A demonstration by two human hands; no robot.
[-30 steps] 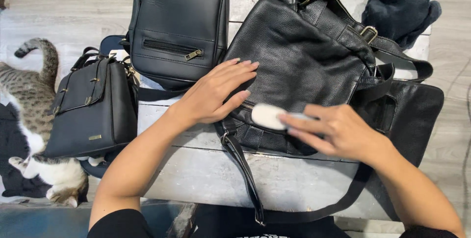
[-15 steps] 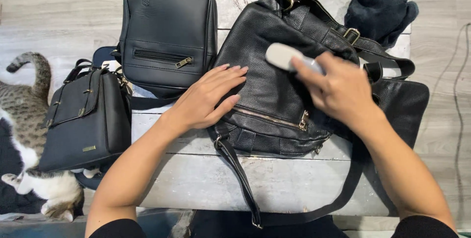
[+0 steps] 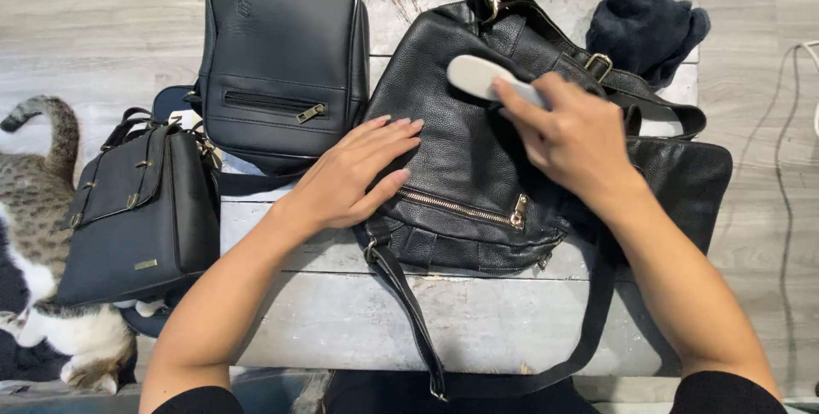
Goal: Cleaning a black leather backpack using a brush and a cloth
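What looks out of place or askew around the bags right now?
A tabby cat lies on the floor at the left, right against the small flap bag, which hangs past the table edge. The table's white paint is worn and chipped. The right hand holds a pale brush on the pebbled black bag; the left hand steadies it.

The bench [image 3: 478, 312] is crowded across its back: a big leather bag [image 3: 461, 158] fills the middle and right, a flat zip bag [image 3: 286, 56] blocks the back left, and a dark cloth [image 3: 644, 26] sits at the back right corner. Bare planks lie open along the near edge, crossed only by the strap [image 3: 409, 303]. A boxy handbag [image 3: 136, 209] and a cat [image 3: 43, 209] close off the left side.
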